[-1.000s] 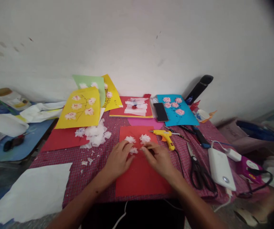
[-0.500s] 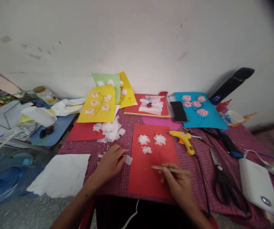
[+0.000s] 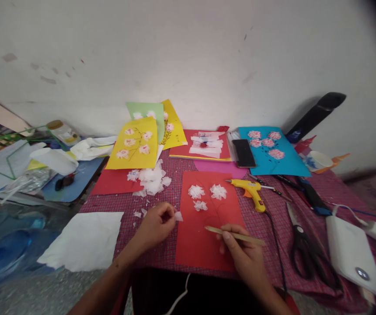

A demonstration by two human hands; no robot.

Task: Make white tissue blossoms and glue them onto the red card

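Note:
A red paper sheet (image 3: 204, 245) lies in front of me, with three white tissue flowers (image 3: 196, 191) near its top and thin curved lines drawn on it. My left hand (image 3: 158, 222) is closed at the sheet's left edge, pinching a small white tissue piece (image 3: 178, 216) between thumb and fingertips. In my right hand (image 3: 242, 245), held over the sheet's lower right, is a slim wooden stick (image 3: 237, 235). Its tip points left above the bare red paper. White tissue petals (image 3: 153, 180) are heaped beyond my left hand, with scraps scattered nearer.
To the right lie a yellow glue gun (image 3: 250, 192), black scissors (image 3: 306, 251) and a white power bank (image 3: 355, 253). Flower cards in yellow (image 3: 137, 148) and blue (image 3: 286, 159) are at the back, near a phone (image 3: 244, 153). A white tissue sheet (image 3: 83, 240) hangs at the left edge.
My left hand has turned and closed its fingers on the tissue piece, which shifted slightly up and right. The stick in my right hand has tilted a little, its tip slightly higher.

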